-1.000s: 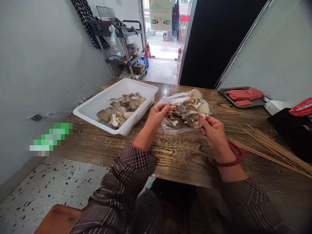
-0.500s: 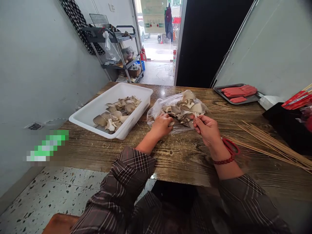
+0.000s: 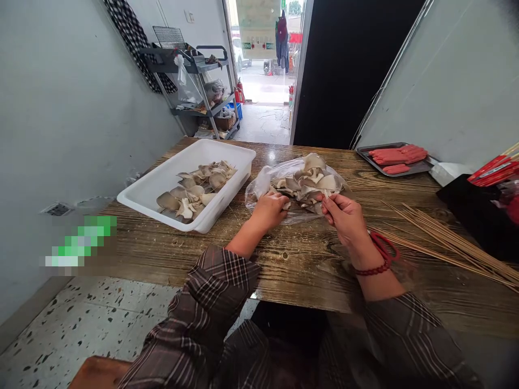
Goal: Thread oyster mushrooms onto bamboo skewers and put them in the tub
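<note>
On the table [image 3: 304, 270], a tub [image 3: 221, 209] sits at eleven o'clock and a bag [image 3: 259, 181] at twelve, heaped with mushrooms [image 3: 308, 181], where the left hand [image 3: 268, 210] curls half-closed, its grip hidden from me, and the right hand [image 3: 344, 217] pinches one piece [image 3: 326, 193].

Bench [image 3: 279, 281]: wood, dark, strongly grained, glossy as if varnished. Tub [image 3: 223, 202]: white plastic, smooth, low sheen. Bag [image 3: 259, 181]: thin clear plastic film, crinkled, shiny. Mushrooms [image 3: 314, 162]: caps smooth and matt, edges ruffled. Skewers [image 3: 444, 237]: bare pale wood, matt. Tray [image 3: 375, 165]: dark, smooth; metal or plastic, hard to tell which. Sleeves [image 3: 214, 281]: plaid woven cloth, matt, creased. Floor [image 3: 85, 319]: speckled, terrazzo-like, smooth. Wall [image 3: 450, 102]: painted, low sheen.
</note>
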Tool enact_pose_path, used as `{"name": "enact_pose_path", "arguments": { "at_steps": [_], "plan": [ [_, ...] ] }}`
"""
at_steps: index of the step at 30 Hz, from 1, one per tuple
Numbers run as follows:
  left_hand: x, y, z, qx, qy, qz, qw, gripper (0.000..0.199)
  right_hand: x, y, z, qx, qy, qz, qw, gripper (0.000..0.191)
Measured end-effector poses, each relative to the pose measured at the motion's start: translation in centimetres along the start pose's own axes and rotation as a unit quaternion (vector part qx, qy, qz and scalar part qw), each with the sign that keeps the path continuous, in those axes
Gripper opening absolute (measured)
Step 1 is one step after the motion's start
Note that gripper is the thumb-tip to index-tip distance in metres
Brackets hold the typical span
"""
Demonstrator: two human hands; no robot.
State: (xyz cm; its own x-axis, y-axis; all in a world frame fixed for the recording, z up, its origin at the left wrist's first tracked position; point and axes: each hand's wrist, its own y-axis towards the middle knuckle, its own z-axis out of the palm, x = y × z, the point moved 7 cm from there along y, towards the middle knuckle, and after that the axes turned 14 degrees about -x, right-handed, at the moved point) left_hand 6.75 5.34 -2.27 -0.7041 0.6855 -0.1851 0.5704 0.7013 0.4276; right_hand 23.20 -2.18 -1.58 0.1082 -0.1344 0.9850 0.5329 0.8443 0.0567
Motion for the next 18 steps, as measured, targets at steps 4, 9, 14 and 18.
{"name": "enact_pose_path", "arguments": {
  "at_steps": [4,9,14,18],
  "plan": [
    [0.7,0.3,-0.3,-0.032,-0.1,-0.054,0.993,0.023,0.0,0.0,0.0,-0.004,0.0,-0.003,1.0,0.037],
    [3.2,0.4,-1.0,-0.109,-0.457,-0.247,0.847,0.014,0.3,-0.1,0.1,0.006,-0.002,-0.006,1.0,0.037],
    [4.4,0.1,-2.0,-0.159,-0.654,-0.329,0.663,0.02,0.0,-0.4,0.4,0.046,-0.031,0.001,0.998,0.039],
    [4.9,0.0,-2.9,-0.185,-0.697,-0.343,0.603,0.021,-0.8,-0.9,1.0,0.11,-0.082,0.013,0.99,0.039]
  ]
}}
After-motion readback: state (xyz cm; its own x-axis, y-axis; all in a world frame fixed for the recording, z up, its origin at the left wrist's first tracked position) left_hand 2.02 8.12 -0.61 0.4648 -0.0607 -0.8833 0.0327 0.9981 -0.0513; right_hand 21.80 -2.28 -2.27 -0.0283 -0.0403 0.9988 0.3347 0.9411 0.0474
